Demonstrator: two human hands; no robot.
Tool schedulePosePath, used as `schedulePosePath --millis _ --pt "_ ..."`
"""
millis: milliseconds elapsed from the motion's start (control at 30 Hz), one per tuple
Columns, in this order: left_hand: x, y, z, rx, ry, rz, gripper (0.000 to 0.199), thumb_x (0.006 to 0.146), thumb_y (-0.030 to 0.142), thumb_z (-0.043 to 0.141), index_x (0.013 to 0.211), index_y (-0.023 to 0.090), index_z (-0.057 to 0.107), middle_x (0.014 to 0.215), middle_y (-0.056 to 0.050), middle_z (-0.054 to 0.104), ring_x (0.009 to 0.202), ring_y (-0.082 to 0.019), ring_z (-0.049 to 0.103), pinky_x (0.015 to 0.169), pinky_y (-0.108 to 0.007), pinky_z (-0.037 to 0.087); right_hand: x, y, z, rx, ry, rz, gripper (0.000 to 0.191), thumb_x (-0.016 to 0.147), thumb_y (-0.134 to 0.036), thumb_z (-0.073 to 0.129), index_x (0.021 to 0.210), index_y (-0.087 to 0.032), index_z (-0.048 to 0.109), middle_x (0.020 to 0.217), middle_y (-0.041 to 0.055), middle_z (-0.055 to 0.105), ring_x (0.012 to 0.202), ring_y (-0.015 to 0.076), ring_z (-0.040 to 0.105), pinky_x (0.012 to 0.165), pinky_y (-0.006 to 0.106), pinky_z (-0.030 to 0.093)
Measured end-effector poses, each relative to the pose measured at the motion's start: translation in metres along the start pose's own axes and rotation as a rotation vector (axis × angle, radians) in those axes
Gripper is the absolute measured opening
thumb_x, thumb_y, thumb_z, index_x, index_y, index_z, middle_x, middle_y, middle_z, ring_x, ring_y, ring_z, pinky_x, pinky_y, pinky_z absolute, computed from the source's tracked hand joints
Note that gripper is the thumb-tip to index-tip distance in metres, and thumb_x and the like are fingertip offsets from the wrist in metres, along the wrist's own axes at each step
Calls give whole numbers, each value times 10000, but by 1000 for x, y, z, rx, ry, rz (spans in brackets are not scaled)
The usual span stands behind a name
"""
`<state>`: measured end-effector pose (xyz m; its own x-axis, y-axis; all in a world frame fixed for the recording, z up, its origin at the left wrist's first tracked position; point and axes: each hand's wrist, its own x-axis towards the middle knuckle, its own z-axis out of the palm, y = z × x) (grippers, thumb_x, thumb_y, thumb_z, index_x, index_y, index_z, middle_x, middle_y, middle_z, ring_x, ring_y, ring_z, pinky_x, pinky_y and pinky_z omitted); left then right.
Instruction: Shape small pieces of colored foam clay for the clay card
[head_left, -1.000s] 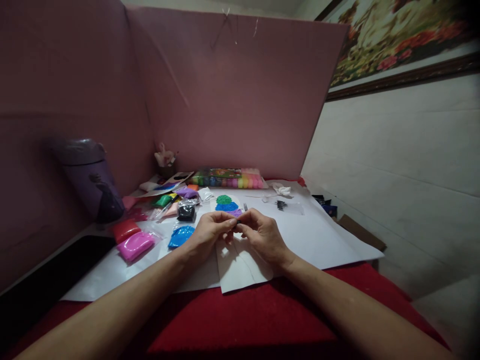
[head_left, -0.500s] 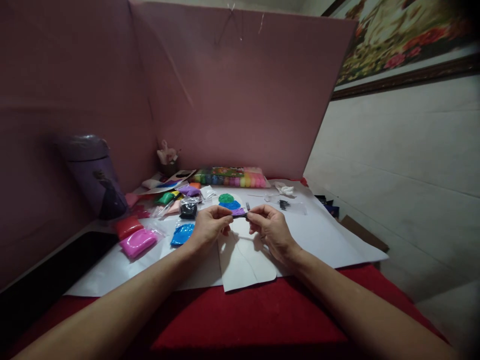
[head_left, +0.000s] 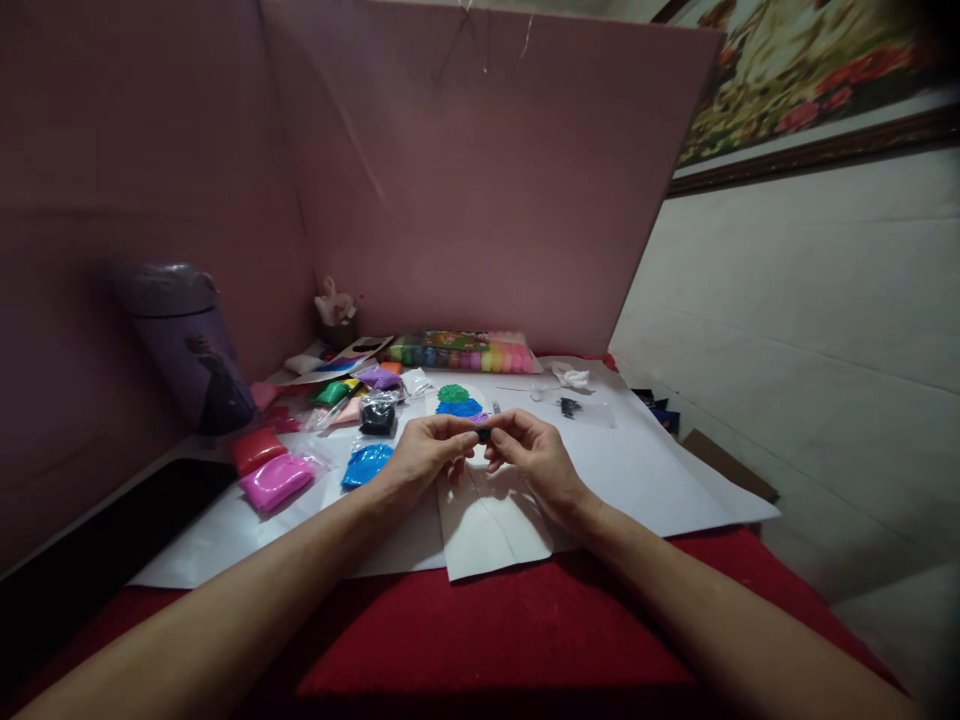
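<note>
My left hand (head_left: 426, 452) and my right hand (head_left: 538, 458) meet near the middle, fingertips pinching a small piece of black clay (head_left: 484, 435) between them. Just beyond them, a white paper sheet (head_left: 495, 535) carries green clay (head_left: 454, 393) and, nearer me, blue clay (head_left: 459, 409). A bit of purple clay (head_left: 480, 418) peeks out behind my fingers; the rest of it is hidden. To the left of my left hand lies a packet of blue clay (head_left: 367, 465), with a packet of black clay (head_left: 377, 415) behind it.
Pink (head_left: 277, 484) and red clay packets (head_left: 257, 452) lie at left, near a purple tumbler (head_left: 195, 350) and a dark flat object (head_left: 120, 530). A bag of coloured clay (head_left: 465, 354) lies at the back. Crumpled white tissue (head_left: 571, 376) and black bits (head_left: 570, 408) are at right.
My hands have come closer together, and the black clay between them now looks shorter and thicker. The fingers cover more of the purple clay. The view has shifted slightly.
</note>
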<state>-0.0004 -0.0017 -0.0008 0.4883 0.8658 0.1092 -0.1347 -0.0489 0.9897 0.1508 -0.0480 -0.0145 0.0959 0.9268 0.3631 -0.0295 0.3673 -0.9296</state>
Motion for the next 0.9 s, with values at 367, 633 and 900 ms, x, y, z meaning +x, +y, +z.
schedulePosePath --millis 367,633,900 --pt "1 3 4 113 67 62 199 593 224 782 683 95 661 493 17 584 375 -78 481 389 -208 383 -2 6 1 -149 -2 -26 191 764 -323 716 849 -181 619 707 -16 602 604 115 540 509 239 478" --pt "0 3 4 72 -2 55 184 665 226 717 770 78 686 543 -10 625 423 -98 539 435 -227 456 -3 6 -2 -271 11 -89 103 835 -269 628 806 -172 609 743 8 640 629 117 562 544 243 470" --pt "0 7 5 130 10 42 92 671 165 689 702 87 652 477 18 584 381 -80 512 416 -197 403 -3 7 -2 -227 -19 -73 155 819 -319 658 796 -181 591 714 -5 631 587 113 547 512 239 465"
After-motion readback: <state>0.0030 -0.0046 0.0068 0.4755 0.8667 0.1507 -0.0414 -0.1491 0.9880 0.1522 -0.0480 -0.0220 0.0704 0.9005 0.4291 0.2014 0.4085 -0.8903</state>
